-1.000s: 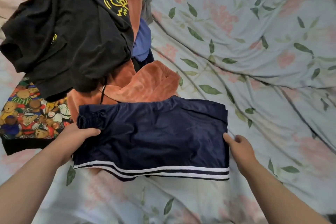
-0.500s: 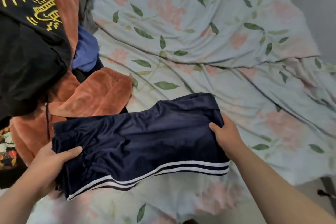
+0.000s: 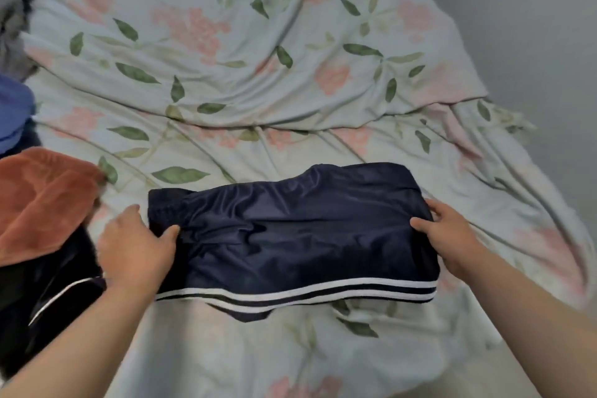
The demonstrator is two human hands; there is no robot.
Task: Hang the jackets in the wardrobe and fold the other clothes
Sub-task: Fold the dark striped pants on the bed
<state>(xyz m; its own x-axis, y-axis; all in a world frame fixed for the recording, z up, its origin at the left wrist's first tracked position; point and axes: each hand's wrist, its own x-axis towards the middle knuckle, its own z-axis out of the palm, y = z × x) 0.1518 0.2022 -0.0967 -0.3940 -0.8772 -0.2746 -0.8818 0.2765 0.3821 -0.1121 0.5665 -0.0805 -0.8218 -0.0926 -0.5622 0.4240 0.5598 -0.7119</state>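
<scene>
As the head camera looked down, the bed (image 3: 226, 42) filled nearly the whole view: a rumpled pale sheet printed with pink flowers and green leaves, creased across the middle. Grey wall (image 3: 533, 26) ran along the right side, beyond the bed's edge.

Navy shorts (image 3: 307, 236) lay on the sheet toward the near side of the bed, folded into a broad band running left to right. Gathered waistband at the left end, two white stripes along the near hem, fabric shiny and a little wrinkled.

Orange velvety garment (image 3: 42, 200) was heaped at the left edge, apart from the shorts, lapping over a dark garment with a white stripe (image 3: 58, 284) just below it.

Left grip (image 3: 135, 249), a bare hand, sat at the waistband end. Thumb was hooked over the top of the fabric, fingers stretched along the edge and somewhat blurred; it held the shorts. Right grip (image 3: 452, 242), also bare, clasped the opposite end, thumb on top, one fingertip showing at the far corner, the rest hidden behind the cloth.

Blue cloth (image 3: 13, 113) showed at the left margin above the orange heap. Grey and black clothing (image 3: 13, 10) sat in the top-left corner, too cropped to identify.
</scene>
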